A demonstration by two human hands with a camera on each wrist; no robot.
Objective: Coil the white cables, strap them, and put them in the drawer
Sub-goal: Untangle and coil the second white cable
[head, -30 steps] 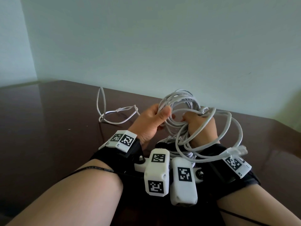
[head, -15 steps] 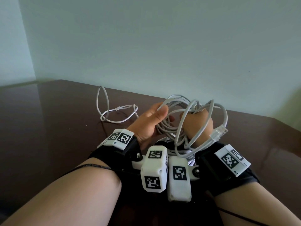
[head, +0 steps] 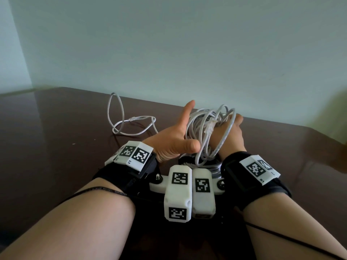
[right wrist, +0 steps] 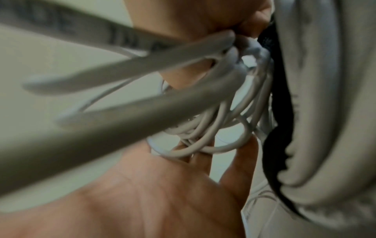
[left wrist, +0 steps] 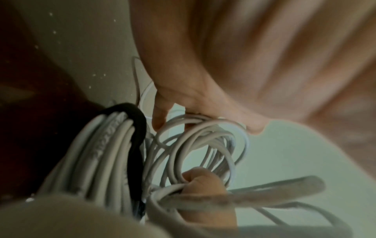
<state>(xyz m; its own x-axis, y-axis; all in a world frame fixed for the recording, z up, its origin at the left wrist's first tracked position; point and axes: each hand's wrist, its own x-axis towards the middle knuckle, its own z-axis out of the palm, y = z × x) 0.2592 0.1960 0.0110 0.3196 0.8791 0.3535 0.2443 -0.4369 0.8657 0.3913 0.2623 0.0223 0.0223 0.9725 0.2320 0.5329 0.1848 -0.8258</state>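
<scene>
My right hand (head: pixel 231 134) grips a loose coil of white cable (head: pixel 201 121) just above the dark table (head: pixel 56 139); a clear plug (head: pixel 210 128) dangles across the loops. My left hand (head: pixel 178 137) is beside the coil with index finger and thumb spread, and its straight fingertips (right wrist: pixel 242 154) touch the far loops (right wrist: pixel 203 145). A black strap (left wrist: pixel 136 145) circles a thick bunch of strands (left wrist: pixel 97 157) beside the loose loops (left wrist: pixel 203 145); this strap (right wrist: pixel 282 112) also shows in the right wrist view. A second white cable (head: pixel 131 126) lies loose on the table at left.
A pale wall (head: pixel 187 53) rises right behind the table's far edge. Bare dark tabletop stretches to the left and to the right of my hands. No drawer is in view.
My left hand has let go of the coil and spread its fingers. The coil's wide outer loops have been drawn in tighter round my right hand, and the plug end has swung from right to centre.
</scene>
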